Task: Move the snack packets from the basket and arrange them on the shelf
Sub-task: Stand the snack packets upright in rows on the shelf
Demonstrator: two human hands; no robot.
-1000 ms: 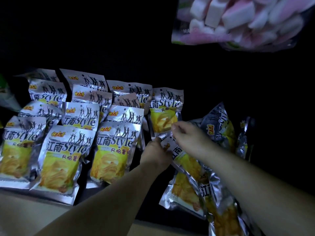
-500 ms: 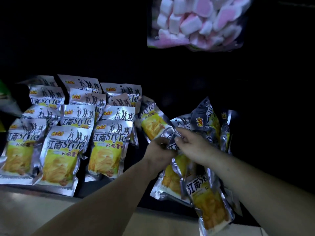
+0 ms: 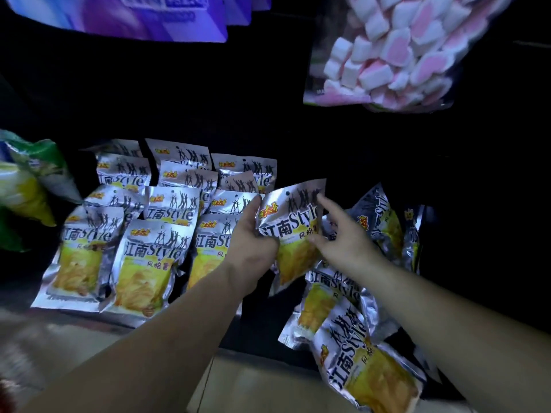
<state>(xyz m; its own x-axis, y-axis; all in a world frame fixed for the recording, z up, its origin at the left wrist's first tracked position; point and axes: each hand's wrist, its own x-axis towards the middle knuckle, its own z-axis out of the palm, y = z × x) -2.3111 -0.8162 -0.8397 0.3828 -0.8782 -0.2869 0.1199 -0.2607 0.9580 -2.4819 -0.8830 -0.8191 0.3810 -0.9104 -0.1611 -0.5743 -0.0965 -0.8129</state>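
Several silver-and-yellow snack packets (image 3: pixel 149 257) lie in overlapping rows on the dark shelf (image 3: pixel 298 144) at the left. My left hand (image 3: pixel 253 242) grips one such packet (image 3: pixel 293 225) by its left edge and holds it upright just right of the rows. My right hand (image 3: pixel 343 239) touches that packet's right side, its index finger stretched up to the top corner and its thumb on the front. A loose heap of the same packets (image 3: pixel 357 353) lies at the right, some hanging over the shelf's front edge. No basket is in view.
A bag of pink-and-white marshmallows (image 3: pixel 396 52) hangs above at the right. Purple packs (image 3: pixel 134 16) hang at the top left. Green-and-yellow bags (image 3: pixel 26 186) sit at the far left. A pale floor (image 3: pixel 253 389) shows below the shelf edge.
My left hand has lifted one packet out of the right heap and turned it upright beside the rows. My right hand opened and moved to its right edge. The view shifted upward.
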